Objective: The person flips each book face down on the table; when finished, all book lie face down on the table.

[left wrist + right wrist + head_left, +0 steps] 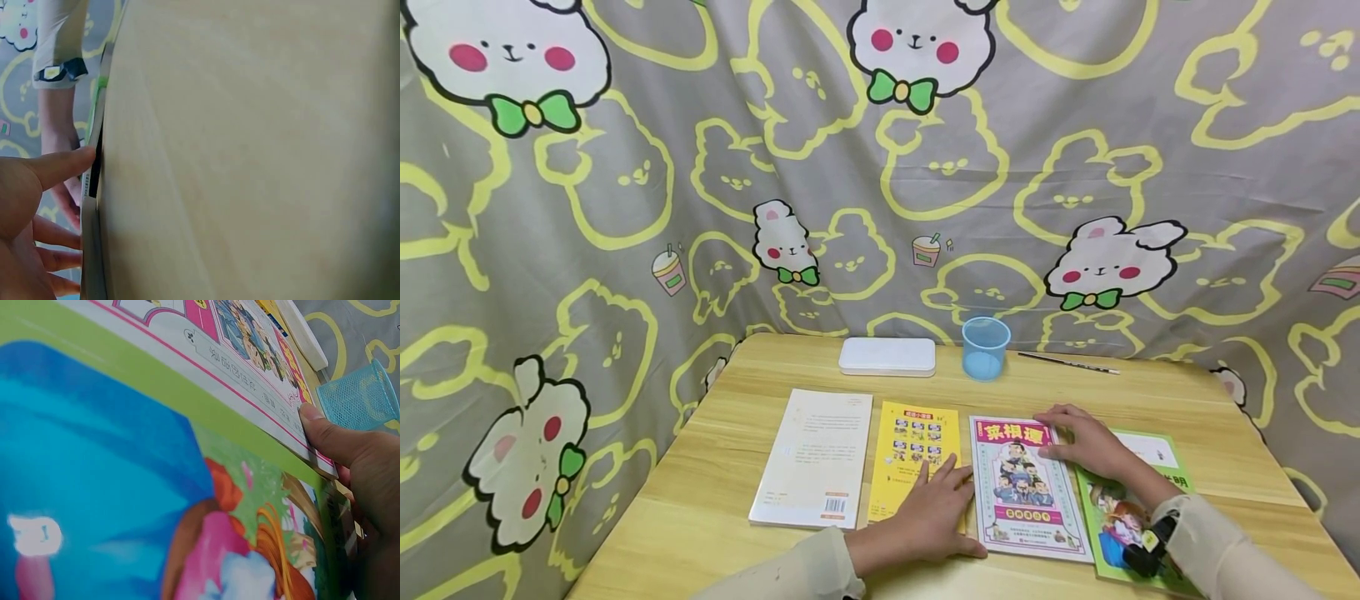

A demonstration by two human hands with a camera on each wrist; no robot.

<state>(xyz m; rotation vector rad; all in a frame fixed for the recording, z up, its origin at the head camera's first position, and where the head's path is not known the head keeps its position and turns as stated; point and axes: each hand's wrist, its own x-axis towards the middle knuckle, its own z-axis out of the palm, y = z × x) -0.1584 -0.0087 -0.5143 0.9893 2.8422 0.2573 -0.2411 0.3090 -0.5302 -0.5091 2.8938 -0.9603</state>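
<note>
A pink-bordered book [1026, 492] with cartoon figures lies face up between my hands. My left hand [928, 508] is spread over the lower right of a yellow book [917, 437], fingers fairly straight, thumb at the pink-bordered book's lower left corner. In the left wrist view that thumb [69, 165] meets the book edge. My right hand [1086, 446] pinches the pink-bordered book's upper right corner. The right wrist view shows the thumb [334, 437] over its cover, the other fingers mostly hidden. Under my right forearm lies a green book [1112, 508], partly covered.
A whitish book [816, 458] lies at the left of the row. Along the back of the wooden table [685, 517] are a white case [887, 357], a blue mesh cup [986, 350] and a thin dark pencil [1067, 363]. A patterned curtain [820, 167] hangs behind.
</note>
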